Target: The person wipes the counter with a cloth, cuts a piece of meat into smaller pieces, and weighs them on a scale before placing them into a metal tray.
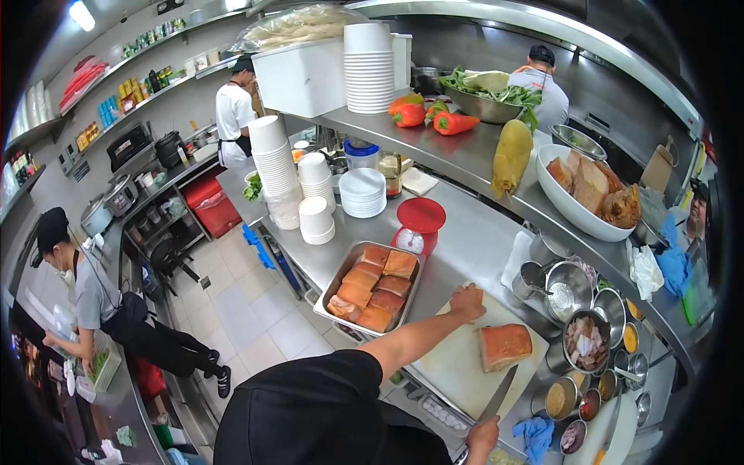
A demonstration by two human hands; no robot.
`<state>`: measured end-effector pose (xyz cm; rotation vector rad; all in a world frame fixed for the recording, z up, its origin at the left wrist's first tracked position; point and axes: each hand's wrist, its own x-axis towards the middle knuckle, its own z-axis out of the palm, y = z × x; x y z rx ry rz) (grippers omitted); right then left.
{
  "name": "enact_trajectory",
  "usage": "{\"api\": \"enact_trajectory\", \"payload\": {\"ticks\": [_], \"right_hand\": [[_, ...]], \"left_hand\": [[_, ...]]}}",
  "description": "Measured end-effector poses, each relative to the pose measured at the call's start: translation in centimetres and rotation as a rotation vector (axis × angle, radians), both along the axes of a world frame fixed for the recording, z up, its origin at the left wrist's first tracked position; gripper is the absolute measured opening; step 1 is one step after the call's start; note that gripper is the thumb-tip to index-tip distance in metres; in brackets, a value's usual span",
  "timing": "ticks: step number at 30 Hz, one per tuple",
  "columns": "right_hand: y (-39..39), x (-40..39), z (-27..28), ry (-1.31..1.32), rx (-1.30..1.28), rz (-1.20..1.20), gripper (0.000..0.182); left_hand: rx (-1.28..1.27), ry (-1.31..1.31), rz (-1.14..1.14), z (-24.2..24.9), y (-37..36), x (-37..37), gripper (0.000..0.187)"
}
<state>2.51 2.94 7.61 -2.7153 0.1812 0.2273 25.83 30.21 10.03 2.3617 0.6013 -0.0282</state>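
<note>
Pork slab sat alone mid cutting board, positioned for slicing.
Right hand was closed around the knife, blade angled toward the slab; left hand lay open-fingered, pinning the board's far edge beside the tray.

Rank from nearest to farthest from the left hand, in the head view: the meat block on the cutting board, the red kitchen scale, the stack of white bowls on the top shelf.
From the left hand at the cutting board's far edge:
1. Meat block, on the board just toward the person.
2. Red kitchen scale, farther back on the counter.
3. Stack of white bowls, high on the top shelf.
</note>
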Motion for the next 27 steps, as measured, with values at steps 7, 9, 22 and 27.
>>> {"api": "enact_trajectory", "payload": {"ticks": [7,9,22,27], "right_hand": [[-1.5,-0.2,-1.9,-0.043,0.067,-0.029,0.028],[-2.5,0.7,-4.3,-0.023,0.159,-0.065,0.027],[6.3,-1.2,3.5,0.029,0.396,0.169,0.029],[7.7,0.3,1.7,0.151,0.238,0.204,0.034]], "left_hand": [[-0.379,-0.213,0.078,-4.7,6.1,-0.7,0.058],[-1.43,-0.196,0.102,-8.3,7.9,-1.5,0.048],[-1.909,-0.158,-0.25,-0.8,10.1,-12.1,0.072],[-1.437,-0.381,-0.307,0.6,8.8,-12.9,0.082]]}}
